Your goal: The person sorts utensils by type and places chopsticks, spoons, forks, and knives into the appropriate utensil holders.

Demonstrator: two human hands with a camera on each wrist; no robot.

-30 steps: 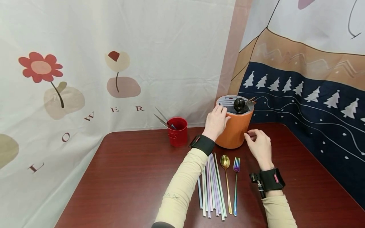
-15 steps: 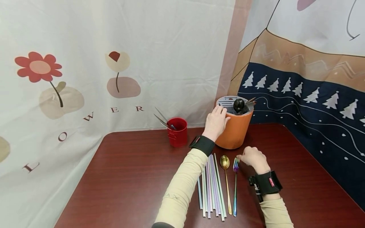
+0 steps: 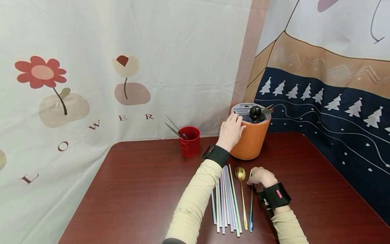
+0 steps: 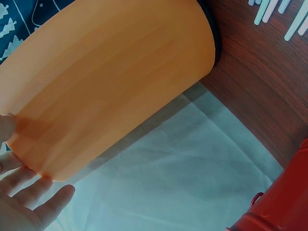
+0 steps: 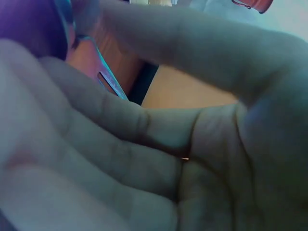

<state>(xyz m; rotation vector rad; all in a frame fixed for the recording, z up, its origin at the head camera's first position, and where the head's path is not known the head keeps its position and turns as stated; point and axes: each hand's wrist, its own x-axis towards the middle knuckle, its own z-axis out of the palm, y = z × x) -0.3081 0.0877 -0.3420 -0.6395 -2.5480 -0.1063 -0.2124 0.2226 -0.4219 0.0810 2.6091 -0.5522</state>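
At the back of the table stands an orange utensil holder (image 3: 251,142) with a grey slotted top. My left hand (image 3: 230,130) grips its rim, the fingers over the edge and the thumb against the outer wall (image 4: 110,86). My right hand (image 3: 262,178) pinches a rainbow-coloured fork (image 3: 251,206) near its head; the fork lies along the table and the fingers hide most of the tines. The right wrist view shows part of the fork (image 5: 110,79) at the fingertips. A gold spoon (image 3: 240,174) lies just left of it, and several pastel chopsticks (image 3: 226,203) lie further left.
A red cup (image 3: 190,145) with thin metal utensils leaning in it stands left of the holder. A black ladle (image 3: 255,113) and other utensils stick up from the holder. Printed cloths (image 3: 182,67) hang behind and right of the dark red table (image 3: 146,183).
My right hand has moved from beside the holder toward me and left, down to the fork, and now pinches it. The left hand has stayed on the holder's rim.
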